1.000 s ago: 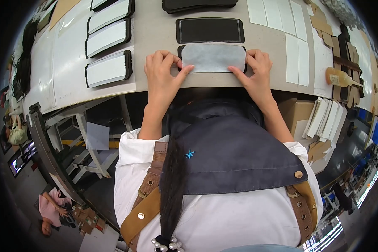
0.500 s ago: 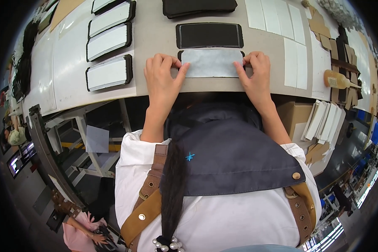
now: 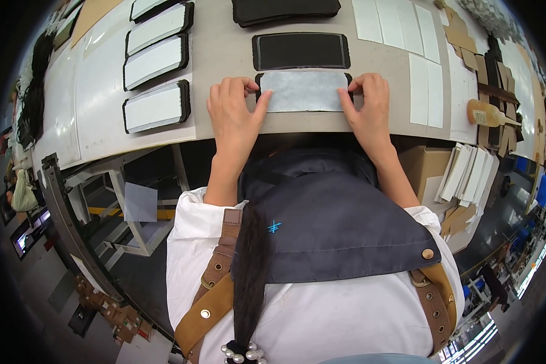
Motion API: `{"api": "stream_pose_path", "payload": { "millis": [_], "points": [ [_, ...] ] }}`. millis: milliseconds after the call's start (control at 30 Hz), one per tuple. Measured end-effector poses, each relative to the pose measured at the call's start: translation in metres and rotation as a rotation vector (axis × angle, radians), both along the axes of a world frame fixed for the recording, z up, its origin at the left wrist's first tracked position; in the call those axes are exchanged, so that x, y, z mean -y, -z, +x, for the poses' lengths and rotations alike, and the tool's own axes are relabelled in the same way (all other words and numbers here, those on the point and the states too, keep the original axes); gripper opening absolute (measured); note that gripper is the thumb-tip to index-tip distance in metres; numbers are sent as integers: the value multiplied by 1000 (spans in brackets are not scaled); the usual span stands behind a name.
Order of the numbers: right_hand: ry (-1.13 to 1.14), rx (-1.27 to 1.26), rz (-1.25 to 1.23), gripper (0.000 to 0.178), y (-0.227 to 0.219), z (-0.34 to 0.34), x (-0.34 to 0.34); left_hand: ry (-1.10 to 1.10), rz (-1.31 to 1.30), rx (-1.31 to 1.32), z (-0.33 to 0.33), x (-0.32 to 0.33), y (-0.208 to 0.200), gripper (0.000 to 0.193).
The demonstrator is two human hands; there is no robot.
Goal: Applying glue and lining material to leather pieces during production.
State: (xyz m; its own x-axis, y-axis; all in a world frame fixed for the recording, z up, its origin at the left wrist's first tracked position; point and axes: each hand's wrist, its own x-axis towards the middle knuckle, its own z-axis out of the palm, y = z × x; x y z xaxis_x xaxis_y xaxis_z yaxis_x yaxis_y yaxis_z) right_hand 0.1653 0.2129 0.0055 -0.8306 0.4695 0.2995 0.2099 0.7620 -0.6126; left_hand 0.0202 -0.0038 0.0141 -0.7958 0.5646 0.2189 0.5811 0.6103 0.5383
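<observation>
A pale grey rectangular sheet [image 3: 303,91] lies over a black panel near the table's front edge; dark corners of that panel show past both ends. My left hand [image 3: 232,112] pinches the left end, its thumb on the pale sheet and curled fingers at the black edge. At the opposite end, my right hand [image 3: 371,112] holds the same two layers between thumb and fingers. Just beyond them lies a flat black panel with a light outline [image 3: 301,51]. Farther back rests a stack of black panels [image 3: 285,11].
White-topped black pieces [image 3: 155,108] form a column on the left. White strips [image 3: 428,91] lie to the right, then a glue bottle [image 3: 485,113] with a thin nozzle and cardboard scraps [image 3: 461,36]. White strips [image 3: 467,173] fill a box below the table's right side.
Both hands keep nearly the same grip at the ends of the sheet. At the lower left, a person in pink has gone out of view, and cardboard boxes show there.
</observation>
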Motion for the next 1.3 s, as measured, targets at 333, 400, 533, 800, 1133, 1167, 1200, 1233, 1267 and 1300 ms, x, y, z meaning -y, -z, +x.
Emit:
{"api": "stream_pose_path", "payload": {
  "millis": [333, 400, 533, 800, 1133, 1167, 1200, 1233, 1267, 1300],
  "points": [
    [-180, 21, 184, 77, -11, -1, 30, 385, 111, -91, 18, -19, 4, 54],
    [-322, 286, 288, 90, -10, -2, 38, 445, -2, -94, 22, -19, 8, 76],
    [-330, 395, 306, 104, -16, 9, 32, 475, -282, -134, 22, -3, 7, 95],
    [-175, 246, 343, 100, -21, 3, -15, 202, -301, -190, -6, 21, 7, 98],
    [-230, -414, 670, 24, -24, -231, -57, 140, 10, -452, -127, -85, -5, 56],
    [-280, -295, 510, 28, -15, -248, -70, 124, 2, -425, -136, -97, -4, 55],
    [-276, -307, 514, 28, -9, -258, -72, 97, -14, -392, -144, -102, 0, 55],
    [-264, -349, 536, 20, -7, -265, -72, 91, -3, -394, -150, -106, 1, 56],
    [-250, -391, 558, 15, -4, -272, -73, 92, -1, -406, -155, -109, 2, 56],
    [-255, -450, 504, 14, -2, -275, -73, 80, -12, -397, -158, -112, 4, 57]
  ]
}}
